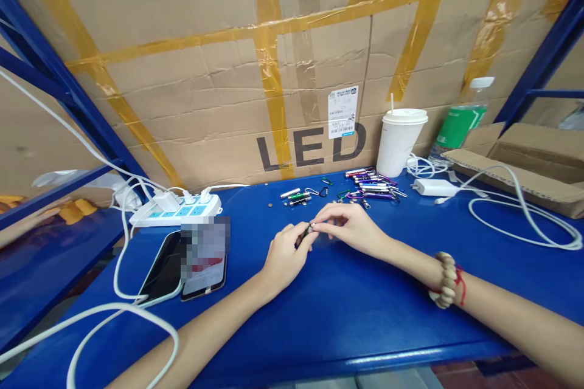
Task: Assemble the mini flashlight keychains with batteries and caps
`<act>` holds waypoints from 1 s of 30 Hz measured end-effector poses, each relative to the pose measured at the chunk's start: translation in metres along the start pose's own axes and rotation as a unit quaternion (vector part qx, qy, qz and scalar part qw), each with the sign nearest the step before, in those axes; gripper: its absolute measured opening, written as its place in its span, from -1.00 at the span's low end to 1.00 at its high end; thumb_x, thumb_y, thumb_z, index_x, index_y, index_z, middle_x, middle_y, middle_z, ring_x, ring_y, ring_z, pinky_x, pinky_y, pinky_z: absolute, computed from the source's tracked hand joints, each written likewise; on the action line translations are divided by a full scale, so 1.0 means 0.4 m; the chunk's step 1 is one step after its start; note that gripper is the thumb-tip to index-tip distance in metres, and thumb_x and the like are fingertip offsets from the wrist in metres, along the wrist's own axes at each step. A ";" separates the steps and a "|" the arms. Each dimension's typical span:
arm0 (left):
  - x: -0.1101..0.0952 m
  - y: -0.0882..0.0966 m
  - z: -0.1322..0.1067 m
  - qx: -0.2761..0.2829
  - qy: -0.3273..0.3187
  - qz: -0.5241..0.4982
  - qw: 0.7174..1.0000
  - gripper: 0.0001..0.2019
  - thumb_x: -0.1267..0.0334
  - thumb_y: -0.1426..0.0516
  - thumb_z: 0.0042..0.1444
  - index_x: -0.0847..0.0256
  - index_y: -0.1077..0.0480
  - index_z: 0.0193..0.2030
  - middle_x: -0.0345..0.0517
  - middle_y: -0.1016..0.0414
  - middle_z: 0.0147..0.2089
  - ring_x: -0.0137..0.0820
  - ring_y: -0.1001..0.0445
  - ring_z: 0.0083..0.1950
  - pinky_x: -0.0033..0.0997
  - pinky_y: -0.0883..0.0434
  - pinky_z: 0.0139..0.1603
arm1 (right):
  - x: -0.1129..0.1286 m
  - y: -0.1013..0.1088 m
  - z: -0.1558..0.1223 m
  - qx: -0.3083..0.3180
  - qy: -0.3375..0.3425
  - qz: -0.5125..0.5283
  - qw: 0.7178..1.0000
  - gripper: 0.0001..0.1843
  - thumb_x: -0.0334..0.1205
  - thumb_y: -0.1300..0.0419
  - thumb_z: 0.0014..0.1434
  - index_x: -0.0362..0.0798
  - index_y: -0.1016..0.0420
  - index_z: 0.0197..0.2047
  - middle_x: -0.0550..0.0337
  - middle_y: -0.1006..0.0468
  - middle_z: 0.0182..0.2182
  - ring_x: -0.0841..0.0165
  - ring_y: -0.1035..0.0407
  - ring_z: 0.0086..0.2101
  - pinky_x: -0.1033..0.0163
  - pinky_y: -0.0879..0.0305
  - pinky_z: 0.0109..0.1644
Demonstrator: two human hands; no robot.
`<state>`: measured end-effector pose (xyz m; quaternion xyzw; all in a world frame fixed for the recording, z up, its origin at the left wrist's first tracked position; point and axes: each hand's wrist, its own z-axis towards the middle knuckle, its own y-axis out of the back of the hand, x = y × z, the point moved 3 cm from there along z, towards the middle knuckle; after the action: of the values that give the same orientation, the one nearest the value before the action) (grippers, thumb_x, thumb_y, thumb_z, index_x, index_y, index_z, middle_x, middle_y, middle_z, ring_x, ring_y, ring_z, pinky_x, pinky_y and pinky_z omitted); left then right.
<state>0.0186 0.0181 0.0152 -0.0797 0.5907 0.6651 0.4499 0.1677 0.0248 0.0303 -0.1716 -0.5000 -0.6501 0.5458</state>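
My left hand and my right hand meet over the blue table. Together they pinch a small dark keychain flashlight. The left fingers wrap its body; the right fingertips grip its front end. Just behind the hands lie a green and a silver flashlight. A pile of several coloured keychain flashlights with carabiners sits further back right. A bead bracelet circles my right wrist.
Two phones lie at the left, beside a white power strip with trailing cables. A white lidded cup, a green bottle, a white charger and looped cable are at back right. Taped cardboard forms the back wall.
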 end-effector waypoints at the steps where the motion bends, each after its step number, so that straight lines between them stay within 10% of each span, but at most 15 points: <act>1: 0.000 0.000 -0.001 0.001 -0.003 0.006 1.000 -0.73 0.17 0.06 0.19 0.17 -0.36 -0.45 -0.25 -0.40 -0.51 -0.43 -0.32 -0.40 -0.50 -0.22 -0.37 | 0.002 -0.004 -0.001 0.001 0.001 0.013 1.000 -0.68 0.01 -0.18 0.03 -0.09 -0.53 -0.40 0.14 -0.52 -0.39 0.51 -0.34 -0.60 0.38 -0.28 -0.57; 30: 0.013 0.013 -0.013 -0.082 -0.028 -0.018 0.996 -0.83 0.19 0.07 0.20 0.15 -0.24 -0.36 -0.20 -0.36 -0.28 -0.37 -0.28 -0.15 -0.40 -0.26 -0.13 | -0.074 -0.027 0.020 0.056 0.029 -0.295 0.953 -0.78 -0.22 0.00 0.18 0.02 -0.44 -0.18 0.20 -0.48 -0.30 0.45 -0.33 -0.46 0.35 -0.25 -0.42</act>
<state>0.0097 0.0168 0.0140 -0.1081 0.5193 0.7055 0.4701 0.1658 0.0463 0.0059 0.0334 -0.5482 -0.7575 0.3529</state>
